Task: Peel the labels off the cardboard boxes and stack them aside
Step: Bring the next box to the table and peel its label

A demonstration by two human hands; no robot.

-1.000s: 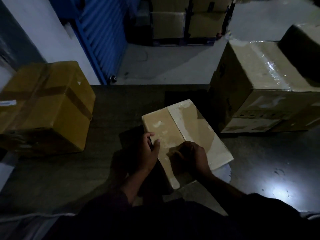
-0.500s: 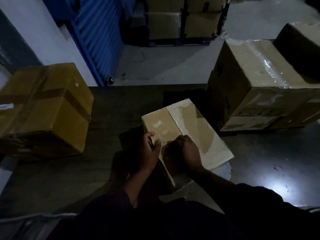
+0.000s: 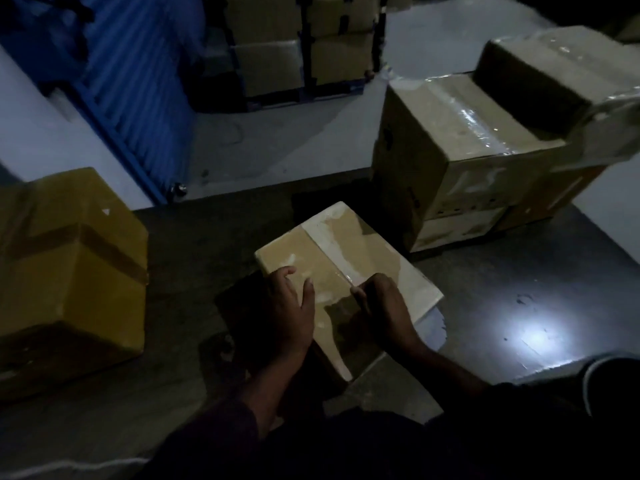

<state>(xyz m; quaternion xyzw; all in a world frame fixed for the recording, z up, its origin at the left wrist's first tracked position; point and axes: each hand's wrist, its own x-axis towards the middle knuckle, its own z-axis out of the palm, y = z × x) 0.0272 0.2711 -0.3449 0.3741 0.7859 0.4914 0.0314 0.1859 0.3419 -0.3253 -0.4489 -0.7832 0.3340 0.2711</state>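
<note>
A small cardboard box (image 3: 332, 271) is lying tilted on the dark surface (image 3: 519, 306), and it serves as the landmark here. The left hand (image 3: 292, 306) is gripping the box's near left edge, fingers curling over the side and the thumb lying on top. The right hand (image 3: 384, 306) is resting on the box's top just right of the left hand, its fingers bunching together at a pale strip; whether they are pinching anything is too dim to tell. Both forearms are reaching in from the near side. A yellow box (image 3: 69, 265) is sitting well left of the small box, and a large taped box (image 3: 467, 168) is standing beyond it to the right.
</note>
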